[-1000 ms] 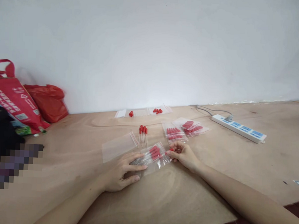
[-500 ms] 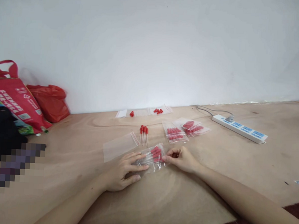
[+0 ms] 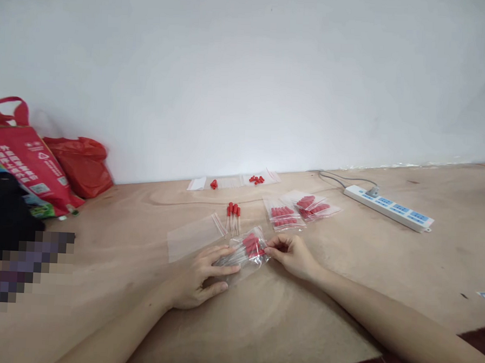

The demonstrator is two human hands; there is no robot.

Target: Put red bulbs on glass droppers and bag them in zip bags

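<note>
A clear zip bag (image 3: pixel 237 274) with several red-bulbed droppers (image 3: pixel 253 246) inside lies at the front middle of the table. My left hand (image 3: pixel 207 277) rests on its left part, fingers spread and holding it down. With thumb and fingertips closed, my right hand (image 3: pixel 291 255) pinches the right edge of that bag beside the red bulbs. Just behind the bag, several loose droppers (image 3: pixel 233 216) lie side by side. To their left is a flat zip bag (image 3: pixel 194 236), with nothing visible in it.
Several filled zip bags (image 3: pixel 283 216) overlap behind my right hand. More bags with small red bulbs (image 3: pixel 256 179) lie along the wall. A power strip (image 3: pixel 389 208) with a plugged-in cord sits at the right; red bags (image 3: pixel 81 165) stand at the left.
The red bulbs in the bag have bunched closer together, and the bag's right edge has moved up slightly. My right hand has shifted a little; my left hand stays nearly still.
</note>
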